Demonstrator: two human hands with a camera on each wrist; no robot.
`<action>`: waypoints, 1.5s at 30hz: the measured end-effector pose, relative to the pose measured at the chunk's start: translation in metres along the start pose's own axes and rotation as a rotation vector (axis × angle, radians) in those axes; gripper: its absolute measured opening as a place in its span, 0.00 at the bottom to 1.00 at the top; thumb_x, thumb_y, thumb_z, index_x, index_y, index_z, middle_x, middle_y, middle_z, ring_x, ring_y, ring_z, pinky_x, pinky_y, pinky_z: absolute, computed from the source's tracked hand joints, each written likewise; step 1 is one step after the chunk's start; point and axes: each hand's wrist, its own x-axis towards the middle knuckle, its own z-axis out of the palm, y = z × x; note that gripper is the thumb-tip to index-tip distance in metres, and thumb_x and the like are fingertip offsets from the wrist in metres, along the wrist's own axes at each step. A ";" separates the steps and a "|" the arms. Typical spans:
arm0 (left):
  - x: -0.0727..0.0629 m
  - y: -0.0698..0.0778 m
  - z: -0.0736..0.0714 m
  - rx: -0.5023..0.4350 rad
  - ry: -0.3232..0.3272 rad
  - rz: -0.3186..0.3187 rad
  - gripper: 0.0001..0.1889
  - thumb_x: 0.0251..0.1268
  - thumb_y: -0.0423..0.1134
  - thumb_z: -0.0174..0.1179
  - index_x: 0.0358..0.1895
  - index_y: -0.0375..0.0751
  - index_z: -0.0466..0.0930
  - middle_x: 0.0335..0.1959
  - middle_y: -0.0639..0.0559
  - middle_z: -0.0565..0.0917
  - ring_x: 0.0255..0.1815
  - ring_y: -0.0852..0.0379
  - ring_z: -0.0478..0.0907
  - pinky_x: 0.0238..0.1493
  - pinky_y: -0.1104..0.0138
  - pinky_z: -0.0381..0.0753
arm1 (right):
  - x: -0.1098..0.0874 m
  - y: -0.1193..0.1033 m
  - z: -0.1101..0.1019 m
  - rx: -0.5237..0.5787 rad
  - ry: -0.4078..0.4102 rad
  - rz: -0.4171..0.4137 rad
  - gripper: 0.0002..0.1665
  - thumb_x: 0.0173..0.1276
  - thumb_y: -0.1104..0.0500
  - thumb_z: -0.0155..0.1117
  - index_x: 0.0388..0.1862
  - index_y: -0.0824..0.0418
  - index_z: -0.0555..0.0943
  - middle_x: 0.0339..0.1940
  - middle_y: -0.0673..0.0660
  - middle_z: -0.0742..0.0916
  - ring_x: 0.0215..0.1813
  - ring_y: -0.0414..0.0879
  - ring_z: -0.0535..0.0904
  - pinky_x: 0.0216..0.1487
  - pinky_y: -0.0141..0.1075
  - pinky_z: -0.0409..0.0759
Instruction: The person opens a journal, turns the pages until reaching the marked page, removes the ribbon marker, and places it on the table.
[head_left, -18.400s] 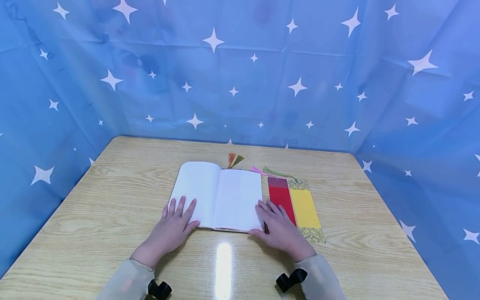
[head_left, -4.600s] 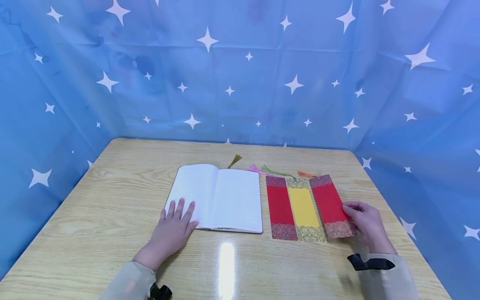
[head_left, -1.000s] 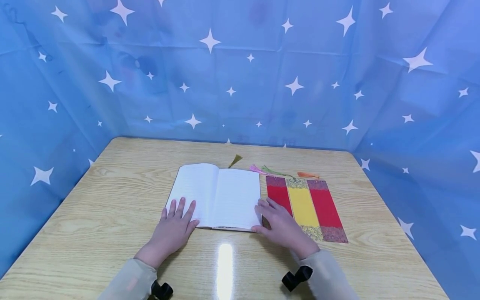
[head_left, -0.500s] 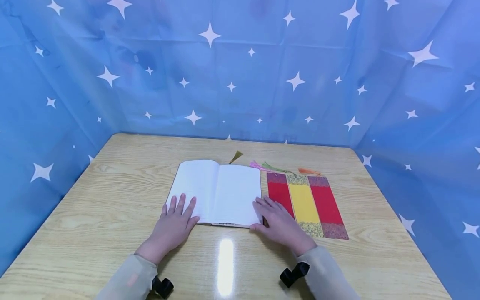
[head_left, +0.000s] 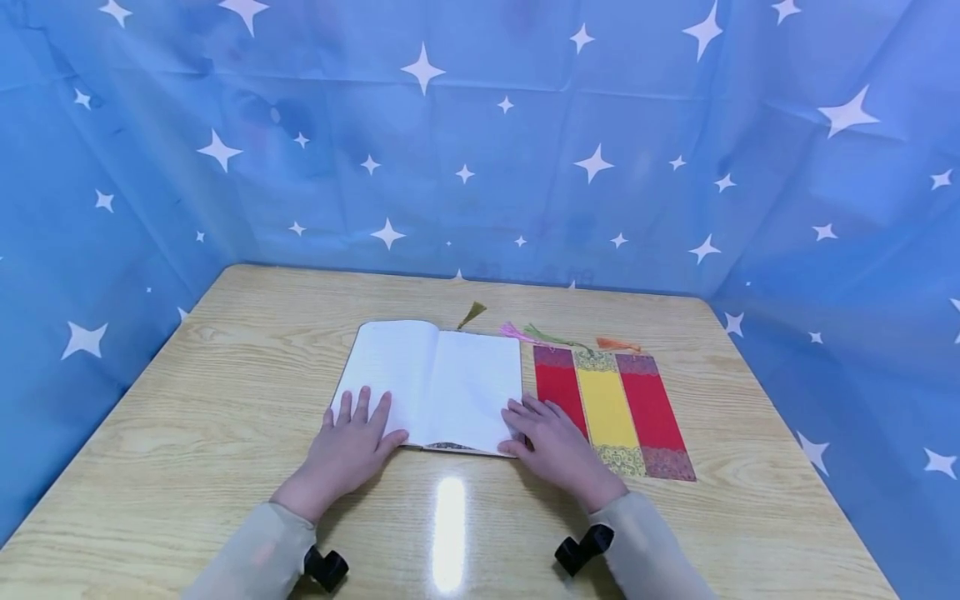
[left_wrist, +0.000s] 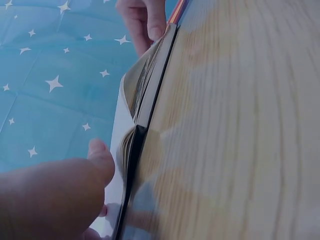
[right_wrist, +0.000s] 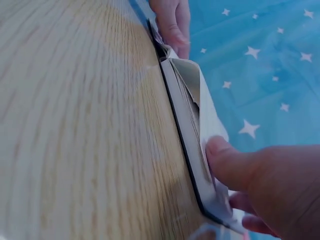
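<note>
An open notebook (head_left: 474, 379) with blank-looking pages lies at the middle of the table. My left hand (head_left: 341, 458) rests with spread, straight fingers on the lower left page. At the lower right corner, my right hand (head_left: 558, 450) pinches the edge of the right-hand pages. In the right wrist view, the thumb (right_wrist: 225, 157) is on the page edge, and the pages bulge up near the spine. A dark patterned strip (head_left: 450, 446) shows in the gap beneath them. An olive tassel (head_left: 472, 313) sticks out above the notebook.
Right of the notebook lie a red bookmark (head_left: 559, 387), a yellow bookmark (head_left: 607, 408) and another red bookmark (head_left: 652, 408), side by side, with pink, green and orange tassels at their tops. A blue star-patterned cloth (head_left: 525, 200) stands behind the wooden table (head_left: 247, 367).
Earlier the orange-tasselled red bookmark moved from the notebook to the right of the yellow one. The right hand then returned to the notebook; now the right-hand pages bulge, baring a patterned strip.
</note>
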 end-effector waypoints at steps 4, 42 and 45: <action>0.001 0.004 0.001 0.010 0.016 -0.021 0.42 0.65 0.68 0.36 0.71 0.38 0.56 0.69 0.28 0.54 0.68 0.27 0.44 0.61 0.35 0.46 | 0.003 -0.001 0.001 0.009 0.038 -0.031 0.30 0.61 0.45 0.65 0.60 0.58 0.77 0.60 0.56 0.78 0.66 0.56 0.66 0.66 0.53 0.58; 0.007 0.027 0.004 0.024 0.491 0.269 0.44 0.61 0.58 0.56 0.69 0.28 0.52 0.72 0.30 0.35 0.71 0.32 0.37 0.65 0.39 0.39 | 0.004 -0.009 -0.005 0.075 0.582 -0.148 0.28 0.64 0.53 0.61 0.62 0.63 0.73 0.59 0.59 0.78 0.61 0.54 0.71 0.62 0.49 0.65; 0.007 0.023 0.004 -0.032 0.639 0.338 0.43 0.65 0.56 0.52 0.71 0.30 0.45 0.72 0.32 0.28 0.71 0.33 0.32 0.66 0.41 0.40 | 0.002 -0.007 -0.002 0.065 0.541 -0.110 0.28 0.63 0.53 0.63 0.61 0.62 0.74 0.58 0.58 0.79 0.60 0.52 0.72 0.59 0.48 0.69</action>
